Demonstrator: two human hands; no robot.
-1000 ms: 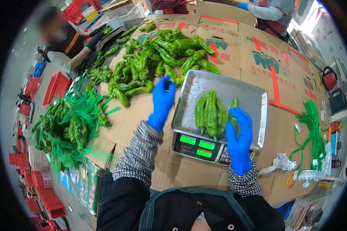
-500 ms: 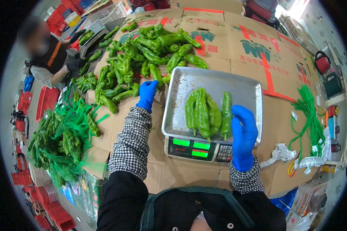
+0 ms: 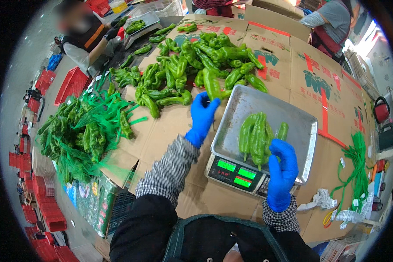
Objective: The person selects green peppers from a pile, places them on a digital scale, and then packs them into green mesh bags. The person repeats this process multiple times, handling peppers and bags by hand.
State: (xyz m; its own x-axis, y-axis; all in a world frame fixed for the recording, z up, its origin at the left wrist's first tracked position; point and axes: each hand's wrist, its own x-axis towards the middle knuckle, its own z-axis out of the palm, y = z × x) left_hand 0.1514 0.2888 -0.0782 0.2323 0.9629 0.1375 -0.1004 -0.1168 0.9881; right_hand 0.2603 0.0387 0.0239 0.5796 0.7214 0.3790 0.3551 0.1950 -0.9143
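My left hand in a blue glove is closed on the lower end of a long green pepper at the pile's front edge. A silver-trayed scale with green-lit displays stands right of it, bearing a bunch of peppers and a single pepper beside them. My right hand, also blue-gloved, is at the tray's lower right by that single pepper, fingers loosely bent with the thumb apart; the pepper's lower part is hidden behind it.
Loose peppers lie heaped on cardboard. Netted peppers sit left, green net strips and crumpled paper right. A co-worker in dark gloves works back left; another person is back right. Red crates stand left.
My left hand has moved forward to the pile and closed on a pepper. My right hand has stayed by the tray's right side, shifting slightly. The head view has shifted.
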